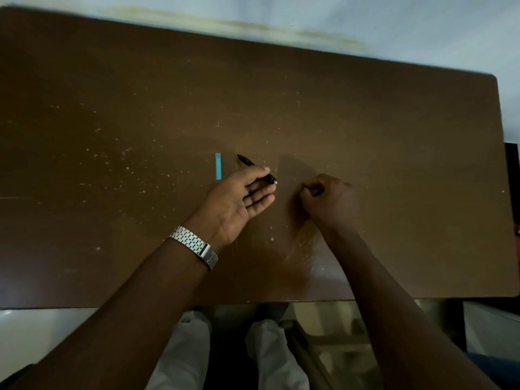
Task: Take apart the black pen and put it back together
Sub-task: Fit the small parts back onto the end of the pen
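The black pen (247, 162) lies slanted near the middle of the brown table (112, 136), its far end pointing up-left and its near end showing a small pale tip. My left hand (239, 198), palm up with a metal watch on the wrist, pinches the pen's near part between thumb and fingers. My right hand (326, 198) rests on the table a little to the right of the pen, curled into a fist. Whether it holds a small part is hidden by the fingers.
A short light-blue strip (218, 166) lies on the table just left of the pen. The table's near edge runs above my knees. A pale wall stands behind the far edge. The table's right edge is close to a dark object.
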